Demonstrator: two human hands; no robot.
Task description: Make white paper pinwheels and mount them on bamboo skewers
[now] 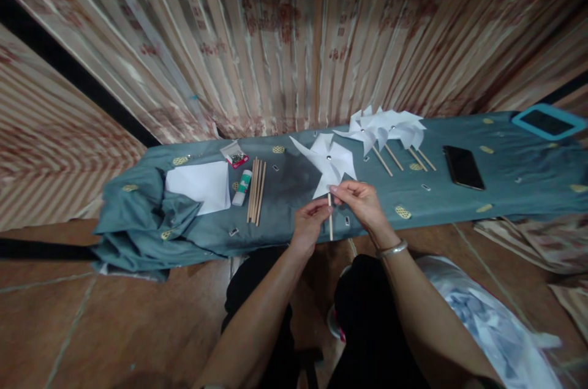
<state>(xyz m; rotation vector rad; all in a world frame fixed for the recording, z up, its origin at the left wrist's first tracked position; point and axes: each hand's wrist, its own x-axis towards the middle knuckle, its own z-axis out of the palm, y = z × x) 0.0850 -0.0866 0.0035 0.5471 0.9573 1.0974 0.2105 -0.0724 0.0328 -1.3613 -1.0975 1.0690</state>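
Note:
A white paper pinwheel with a shiny pin at its centre is held up over the front of the table. Its thin wooden stick points down toward me. My left hand pinches the stick from the left. Slightly higher, my right hand has thumb and forefinger closed at the lower paper blade, where the stick meets it. Several finished pinwheels lie overlapped behind and to the right, sticks toward me. Loose wooden sticks lie in a row to the left.
Left of the sticks are a glue stick, an open box of pins and stacked white paper. A black phone and a blue-framed tablet lie to the right. A plastic bag stands on the floor at right.

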